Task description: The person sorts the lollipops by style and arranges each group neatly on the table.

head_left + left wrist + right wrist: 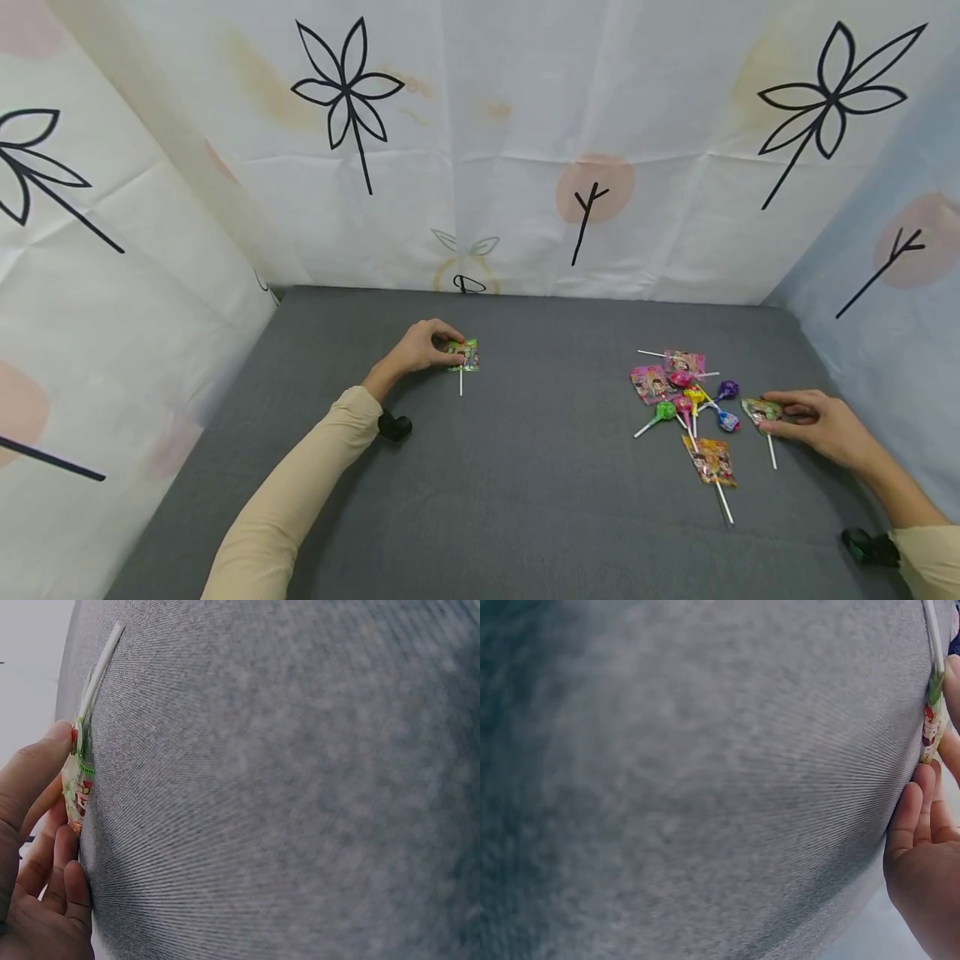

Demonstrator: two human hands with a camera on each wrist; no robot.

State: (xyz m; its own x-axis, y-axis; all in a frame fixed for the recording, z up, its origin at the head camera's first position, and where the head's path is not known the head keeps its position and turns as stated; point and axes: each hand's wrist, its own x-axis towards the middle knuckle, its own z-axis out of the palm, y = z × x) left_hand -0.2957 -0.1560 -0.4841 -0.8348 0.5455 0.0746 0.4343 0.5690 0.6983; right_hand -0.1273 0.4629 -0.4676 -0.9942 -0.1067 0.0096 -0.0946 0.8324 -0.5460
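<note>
Between thumb and fingers, my left hand (418, 346) pinches a lollipop in a flat green wrapper (470, 355), its white stick towards me. The left wrist view shows the same wrapper edge-on (81, 784), close to the grey cloth. At the right, my right hand (834, 429) grips another green-wrapped lollipop (759, 410) by its wrapper edge; its stick also points towards me. Just left of that hand lies a loose pile of lollipops: pink wrappers (649, 385), an orange wrapper (712, 463), and round green (665, 410), yellow (694, 395) and purple (727, 389) heads.
A grey cloth (525, 500) covers the table. White printed curtains (517, 108) stand behind it and at both sides. Dark wrist-worn devices sit under the left wrist (395, 426) and right wrist (870, 547).
</note>
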